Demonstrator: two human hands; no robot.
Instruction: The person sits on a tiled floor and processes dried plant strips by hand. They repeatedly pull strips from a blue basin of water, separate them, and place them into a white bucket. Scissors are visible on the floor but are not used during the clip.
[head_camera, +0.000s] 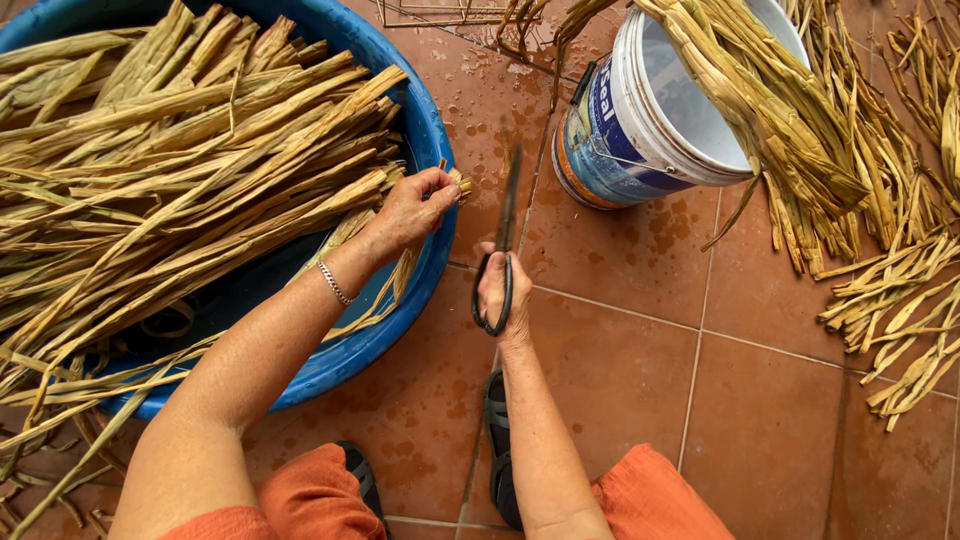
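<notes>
- While the left hand (415, 210) pinches the cut ends of a dried leaf strip (455, 183) at the basin rim, centre of frame, the right hand (503, 290) holds black scissors (505, 230), fingers through the loops, blades nearly shut and pointing up-frame.
- Left grip: thumb and fingertips closed on the strip end. Right grip: closed on the scissor handles.
- Strip looks light, fibrous, damp and pliable, likely to fray or split lengthwise; best held close to the end, as now.
- Blue basin (425, 120), left half of frame, is heaped with long strips (180, 150).
- White bucket (650, 120), upper centre-right, tilts with a bundle (780, 110) draped over it.
- Loose cut pieces (900, 310) lie at right on the wet tiled floor (620, 380).
- Sandalled feet and orange trousers at bottom edge.
</notes>
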